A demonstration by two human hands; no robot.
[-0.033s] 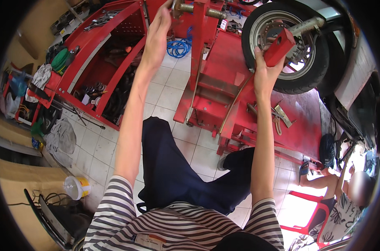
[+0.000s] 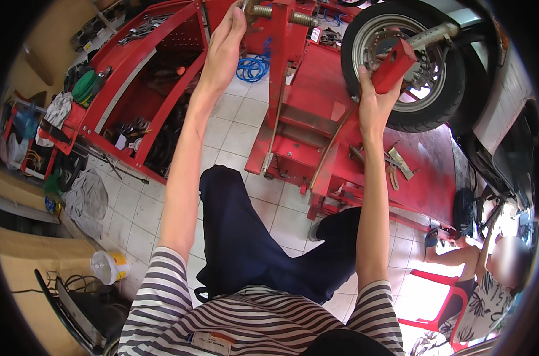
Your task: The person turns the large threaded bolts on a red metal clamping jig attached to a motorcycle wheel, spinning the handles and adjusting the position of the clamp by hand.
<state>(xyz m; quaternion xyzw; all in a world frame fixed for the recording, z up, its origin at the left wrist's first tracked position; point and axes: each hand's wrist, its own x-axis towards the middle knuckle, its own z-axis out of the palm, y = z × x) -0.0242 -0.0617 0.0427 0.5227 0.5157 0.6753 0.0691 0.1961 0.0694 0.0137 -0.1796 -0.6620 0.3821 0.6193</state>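
My left hand (image 2: 224, 56) is raised at the top, with its fingers stretched out against the metal end of a threaded screw (image 2: 293, 15). The screw passes through a red steel post (image 2: 279, 65). My right hand (image 2: 376, 104) is closed around the end of a red square steel tube (image 2: 395, 66), thumb on its left side. Just behind the tube stands a motorcycle wheel (image 2: 357, 44) with a black tyre and a metal rim. Below them is a red lift platform (image 2: 423, 196), with pliers (image 2: 393, 177) and a flat metal piece (image 2: 402, 163) lying on it.
A red tool cabinet (image 2: 145, 136) full of tools stands at left. Blue hose (image 2: 253, 68) is coiled on the tiled floor (image 2: 234, 133). A white bucket (image 2: 106, 267) stands lower left. At right, another person (image 2: 483, 308) sits on a red chair (image 2: 426, 325), beside a motorcycle (image 2: 498, 127).
My left hand has shifted very slightly right, closer to the screw's metal end. My right hand keeps its hold on the red tube, with the view moved a touch.
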